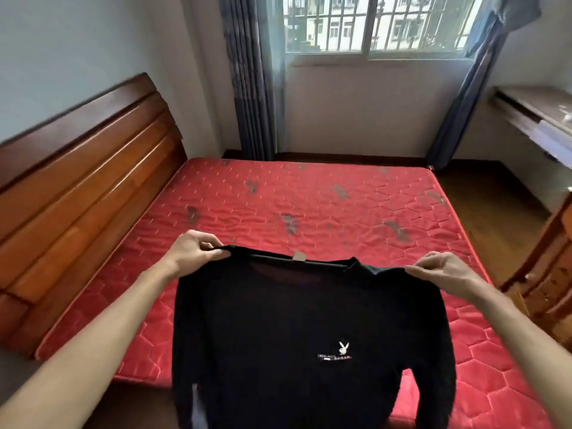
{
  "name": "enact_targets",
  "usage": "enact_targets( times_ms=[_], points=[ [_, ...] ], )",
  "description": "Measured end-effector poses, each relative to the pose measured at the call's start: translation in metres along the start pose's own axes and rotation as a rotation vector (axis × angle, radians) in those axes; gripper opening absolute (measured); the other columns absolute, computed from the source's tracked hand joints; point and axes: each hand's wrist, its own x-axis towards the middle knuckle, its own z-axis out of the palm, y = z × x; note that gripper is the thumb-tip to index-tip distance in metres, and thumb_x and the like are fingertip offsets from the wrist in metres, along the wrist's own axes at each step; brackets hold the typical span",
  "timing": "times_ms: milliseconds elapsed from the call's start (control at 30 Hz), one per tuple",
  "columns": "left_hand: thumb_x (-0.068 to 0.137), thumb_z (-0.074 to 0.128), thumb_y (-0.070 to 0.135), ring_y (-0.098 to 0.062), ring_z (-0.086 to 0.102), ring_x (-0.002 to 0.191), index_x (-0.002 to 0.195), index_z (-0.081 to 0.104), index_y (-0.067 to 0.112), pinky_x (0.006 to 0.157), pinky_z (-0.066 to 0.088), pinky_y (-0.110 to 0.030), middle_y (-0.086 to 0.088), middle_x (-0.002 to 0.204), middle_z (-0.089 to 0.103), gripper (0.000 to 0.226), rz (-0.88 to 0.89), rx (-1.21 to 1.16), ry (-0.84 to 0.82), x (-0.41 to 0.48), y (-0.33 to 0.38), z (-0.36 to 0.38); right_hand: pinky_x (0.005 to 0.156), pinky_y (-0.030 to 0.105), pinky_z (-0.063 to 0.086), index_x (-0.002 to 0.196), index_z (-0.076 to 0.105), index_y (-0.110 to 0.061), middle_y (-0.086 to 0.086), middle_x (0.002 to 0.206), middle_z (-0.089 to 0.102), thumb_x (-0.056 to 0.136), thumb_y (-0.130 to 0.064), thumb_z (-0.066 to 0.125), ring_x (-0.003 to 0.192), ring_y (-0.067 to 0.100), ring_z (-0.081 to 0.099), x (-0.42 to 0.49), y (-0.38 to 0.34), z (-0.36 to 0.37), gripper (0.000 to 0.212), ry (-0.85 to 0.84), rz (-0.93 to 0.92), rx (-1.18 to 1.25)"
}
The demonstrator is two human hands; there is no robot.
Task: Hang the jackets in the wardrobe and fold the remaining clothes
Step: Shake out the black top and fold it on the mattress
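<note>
Head view: sweater [294,320] hem off-frame

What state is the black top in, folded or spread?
Spread, not folded: the left hand and right hand pinch the black top at its shoulders, holding it open over the red mattress.

The head camera faced forward and down over the mattress [309,193] toward the window [371,26], with the left hand [198,247] and right hand [445,269] close.

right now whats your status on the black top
Left hand and right hand pinch black sweater shoulders. Held up over red mattress. Nothing blocking.
</note>
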Motion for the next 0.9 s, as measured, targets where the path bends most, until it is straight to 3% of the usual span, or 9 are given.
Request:
enact_targets(
  times_ms=[67, 200, 333, 400, 600, 900],
  points=[
    [0.076, 0.085, 0.035, -0.010, 0.068, 0.070, 0.077, 0.078, 0.027, 0.068, 0.051, -0.026, 0.003, 0.072, 0.074, 0.011, -0.060, 0.026, 0.002, 0.051, -0.023, 0.029, 0.076, 0.025, 0.048, 0.078, 0.080, -0.018, -0.002, 0.092, 0.071, 0.083, -0.030, 0.078, 0.090, 0.017, 0.067, 0.053, 0.021, 0.025, 0.013, 0.057, 0.024, 0.019],
    [0.073, 0.085, 0.045, -0.008, 0.068, 0.085, 0.078, 0.075, 0.036, 0.082, 0.055, -0.034, 0.013, 0.082, 0.073, 0.015, -0.189, 0.106, 0.016, 0.166, -0.076, 0.096, 0.067, 0.005, 0.045, 0.073, 0.074, -0.035, -0.022, 0.072, 0.071, 0.086, -0.029, 0.077, 0.084, 0.008, 0.069, 0.175, 0.066, 0.081, 0.014, 0.174, 0.087, 0.085],
    [0.079, 0.078, 0.050, -0.010, 0.067, 0.090, 0.081, 0.073, 0.035, 0.081, 0.053, -0.036, 0.016, 0.085, 0.072, 0.015, -0.244, 0.216, 0.071, 0.288, -0.123, 0.160, 0.079, 0.029, 0.046, 0.082, 0.079, -0.024, -0.012, 0.078, 0.072, 0.088, -0.028, 0.074, 0.090, 0.017, 0.068, 0.315, 0.113, 0.127, 0.009, 0.258, 0.135, 0.089],
    [0.081, 0.077, 0.048, -0.013, 0.067, 0.090, 0.085, 0.073, 0.033, 0.080, 0.053, -0.035, 0.013, 0.086, 0.072, 0.016, -0.237, 0.266, 0.096, 0.350, -0.150, 0.194, 0.083, 0.033, 0.048, 0.089, 0.080, -0.018, -0.003, 0.086, 0.076, 0.088, -0.032, 0.074, 0.093, 0.020, 0.069, 0.386, 0.141, 0.153, 0.015, 0.290, 0.148, 0.064],
    [0.084, 0.077, 0.040, -0.019, 0.066, 0.093, 0.091, 0.073, 0.026, 0.078, 0.047, -0.034, 0.005, 0.095, 0.073, 0.015, -0.231, 0.337, 0.093, 0.493, -0.232, 0.298, 0.092, 0.039, 0.049, 0.098, 0.079, -0.015, 0.008, 0.102, 0.077, 0.091, -0.039, 0.069, 0.104, 0.028, 0.068, 0.541, 0.225, 0.251, 0.027, 0.328, 0.162, -0.043],
    [0.086, 0.076, 0.035, -0.029, 0.066, 0.101, 0.100, 0.072, 0.021, 0.084, 0.050, -0.039, -0.003, 0.102, 0.074, 0.020, -0.288, 0.417, 0.109, 0.587, -0.294, 0.379, 0.090, 0.041, 0.048, 0.103, 0.077, -0.014, 0.014, 0.105, 0.075, 0.094, -0.040, 0.063, 0.103, 0.034, 0.066, 0.629, 0.301, 0.301, 0.031, 0.371, 0.207, -0.136]
  ],
)
